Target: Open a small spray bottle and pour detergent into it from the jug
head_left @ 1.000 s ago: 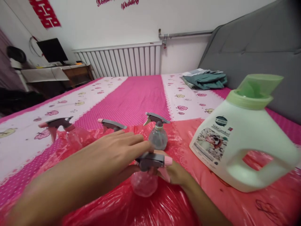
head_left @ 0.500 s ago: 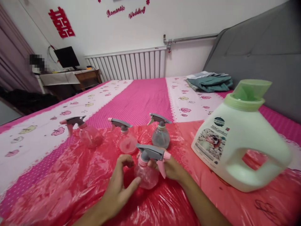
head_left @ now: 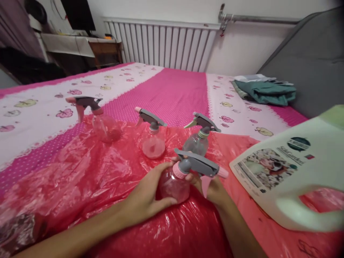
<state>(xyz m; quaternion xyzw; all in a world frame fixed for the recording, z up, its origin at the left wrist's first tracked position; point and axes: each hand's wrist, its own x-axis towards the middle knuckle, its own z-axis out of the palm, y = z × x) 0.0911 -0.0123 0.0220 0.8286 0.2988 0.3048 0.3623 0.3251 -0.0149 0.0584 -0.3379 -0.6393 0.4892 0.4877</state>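
Observation:
A clear spray bottle [head_left: 175,187] with a pink collar and a grey and pink trigger head stands in front of me on red plastic sheeting [head_left: 113,179]. My left hand [head_left: 149,191] is wrapped round the left side of its body, thumb low at the front and fingers behind. On the other side, my right hand [head_left: 217,190] grips near the neck, partly hidden by the trigger head. Just behind stands a spray bottle with a pale green collar [head_left: 196,144]. Left of that are a pink-collared spray bottle [head_left: 153,146] and another, tilted-looking spray bottle [head_left: 106,127].
A large pale green detergent jug [head_left: 276,179] stands close on the right. Folded clothes [head_left: 266,91] lie farther back on the bed [head_left: 172,89]. A dark, shiny bundle [head_left: 17,229] sits at the lower left. A radiator [head_left: 161,44] lines the wall.
My left hand, earlier apart from the bottle with fingers curled, has closed round its body. The view has tipped downward and shifted, so the jug is now partly cut off.

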